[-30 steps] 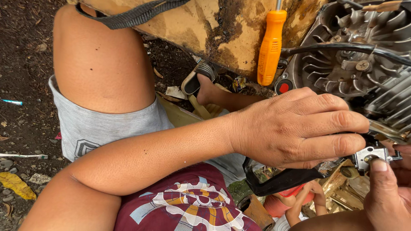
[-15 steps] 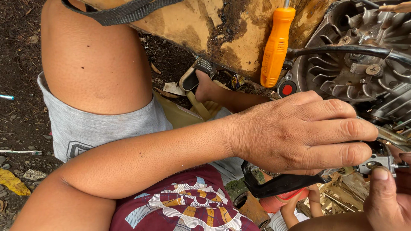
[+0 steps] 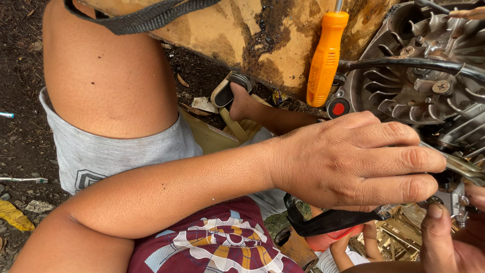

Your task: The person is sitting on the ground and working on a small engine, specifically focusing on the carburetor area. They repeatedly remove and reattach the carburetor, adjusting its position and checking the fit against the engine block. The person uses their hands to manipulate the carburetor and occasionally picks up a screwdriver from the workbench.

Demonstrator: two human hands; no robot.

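Gripping a flat silvery metal tool (image 3: 462,166), left hand (image 3: 348,162); engine (image 3: 429,91) behind

1 head-worn view, looking steeply down, close over the lap and engine (image 3: 424,76)

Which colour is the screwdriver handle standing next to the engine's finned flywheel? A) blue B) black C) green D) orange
D: the screwdriver handle is plainly orange, upright against the grimy yellow panel just left of the grey finned flywheel, above the left hand.
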